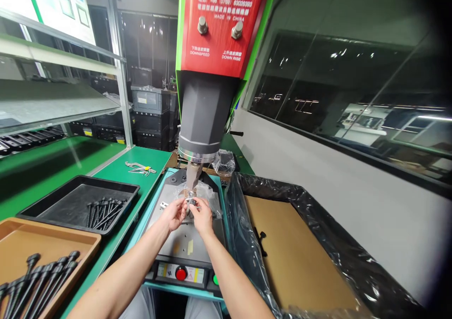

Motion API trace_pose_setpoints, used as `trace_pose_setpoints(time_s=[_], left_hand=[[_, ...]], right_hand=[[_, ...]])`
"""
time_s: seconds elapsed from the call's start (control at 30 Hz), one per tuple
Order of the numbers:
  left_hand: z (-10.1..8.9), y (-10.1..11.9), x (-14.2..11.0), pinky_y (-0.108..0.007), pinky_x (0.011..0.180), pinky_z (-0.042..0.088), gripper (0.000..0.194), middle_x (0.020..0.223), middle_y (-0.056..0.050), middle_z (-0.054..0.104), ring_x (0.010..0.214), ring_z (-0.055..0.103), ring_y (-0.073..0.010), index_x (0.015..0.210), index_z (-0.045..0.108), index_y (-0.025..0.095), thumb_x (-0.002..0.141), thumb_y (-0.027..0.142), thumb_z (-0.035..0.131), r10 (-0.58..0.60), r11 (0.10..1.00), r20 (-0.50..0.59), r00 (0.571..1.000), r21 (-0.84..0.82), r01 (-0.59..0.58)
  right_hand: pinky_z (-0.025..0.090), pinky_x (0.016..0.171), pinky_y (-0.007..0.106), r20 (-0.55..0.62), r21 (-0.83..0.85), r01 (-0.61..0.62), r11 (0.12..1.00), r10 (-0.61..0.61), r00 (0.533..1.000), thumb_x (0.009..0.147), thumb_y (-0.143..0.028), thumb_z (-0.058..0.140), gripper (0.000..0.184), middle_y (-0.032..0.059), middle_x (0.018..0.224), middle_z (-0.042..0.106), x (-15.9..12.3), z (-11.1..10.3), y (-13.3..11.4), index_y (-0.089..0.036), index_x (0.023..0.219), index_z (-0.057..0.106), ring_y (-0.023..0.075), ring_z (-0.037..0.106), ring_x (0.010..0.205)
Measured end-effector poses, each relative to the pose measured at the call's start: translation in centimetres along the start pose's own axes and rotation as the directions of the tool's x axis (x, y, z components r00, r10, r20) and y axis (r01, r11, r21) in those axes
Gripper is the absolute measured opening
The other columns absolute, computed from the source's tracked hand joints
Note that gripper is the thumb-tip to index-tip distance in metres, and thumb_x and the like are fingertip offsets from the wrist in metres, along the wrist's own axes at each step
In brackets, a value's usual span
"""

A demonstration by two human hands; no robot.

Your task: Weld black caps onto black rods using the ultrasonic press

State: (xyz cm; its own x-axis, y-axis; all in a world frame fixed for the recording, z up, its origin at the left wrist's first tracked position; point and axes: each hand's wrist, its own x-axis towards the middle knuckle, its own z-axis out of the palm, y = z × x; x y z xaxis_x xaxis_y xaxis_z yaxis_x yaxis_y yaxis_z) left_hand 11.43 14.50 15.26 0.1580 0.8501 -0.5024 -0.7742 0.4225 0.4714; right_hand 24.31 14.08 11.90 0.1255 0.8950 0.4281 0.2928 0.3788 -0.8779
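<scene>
My left hand (175,214) and my right hand (202,216) come together just below the metal horn (193,175) of the red and green press (212,41). The right fingers pinch a small dark part (192,202); its kind is too small to tell. My left fingers are closed beside it, with a thin pale edge at their tips, and what they grip cannot be made out. Under the hands lies the press's grey base plate (176,243), with clear plastic film (212,197) around the fixture. A small metal block (164,205) is left of my left hand.
At left, a black tray (70,187) and a brown tray (52,241) hold black round-headed rods (42,276). Pliers (141,168) lie behind them. A red button (181,273) sits on the base front. To the right, a plastic-lined box (300,257) contains cardboard and a black rod (261,241).
</scene>
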Motion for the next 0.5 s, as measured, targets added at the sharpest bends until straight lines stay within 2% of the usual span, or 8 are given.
trace_pose_setpoints(time_s=[0.13,0.3,0.37,0.5], left_hand=[[0.7,0.1,-0.3,-0.013,0.037,0.050,0.011,0.058,-0.002,0.063,0.042,0.061,-0.0083,0.078,0.059,0.009,0.088,0.013,0.057,0.027,0.999,0.010,1.000,0.031,-0.027],[1.1,0.2,0.0,-0.012,0.036,0.049,0.009,0.058,-0.001,0.063,0.040,0.059,-0.0069,0.079,0.059,0.010,0.088,0.013,0.058,0.051,0.997,0.012,0.999,0.052,-0.051],[1.2,0.3,0.3,-0.011,0.036,0.049,0.008,0.058,-0.001,0.063,0.040,0.059,-0.0067,0.079,0.059,0.011,0.087,0.012,0.059,0.060,0.997,0.011,0.998,0.055,-0.061],[1.0,0.6,0.9,-0.010,0.035,0.047,0.008,0.058,-0.001,0.063,0.039,0.059,-0.0068,0.077,0.059,0.011,0.085,0.011,0.061,0.057,0.997,0.020,0.998,0.055,-0.058]], right_hand=[[0.045,0.088,0.036,-0.087,-0.036,-0.001,0.999,-0.002,0.996,0.071,-0.028,0.065,0.026,0.0093,0.109,0.059,1.8,0.4,-0.2,-0.020,0.094,0.072,0.0243,0.054,0.104],[0.039,0.097,0.039,-0.078,0.094,-0.112,0.989,0.120,0.990,0.065,-0.028,0.069,0.026,0.0095,0.110,0.062,3.9,1.7,0.1,-0.019,0.089,0.071,0.0257,0.053,0.106],[0.041,0.093,0.040,-0.036,0.136,-0.152,0.979,0.158,0.987,0.065,-0.031,0.070,0.030,0.0103,0.103,0.065,4.5,2.0,0.2,-0.016,0.091,0.070,0.0257,0.057,0.099],[0.047,0.080,0.035,0.121,0.216,-0.201,0.955,0.178,0.977,0.065,-0.039,0.070,0.040,0.0077,0.090,0.069,5.1,1.6,0.2,-0.014,0.097,0.069,0.0227,0.062,0.084]])
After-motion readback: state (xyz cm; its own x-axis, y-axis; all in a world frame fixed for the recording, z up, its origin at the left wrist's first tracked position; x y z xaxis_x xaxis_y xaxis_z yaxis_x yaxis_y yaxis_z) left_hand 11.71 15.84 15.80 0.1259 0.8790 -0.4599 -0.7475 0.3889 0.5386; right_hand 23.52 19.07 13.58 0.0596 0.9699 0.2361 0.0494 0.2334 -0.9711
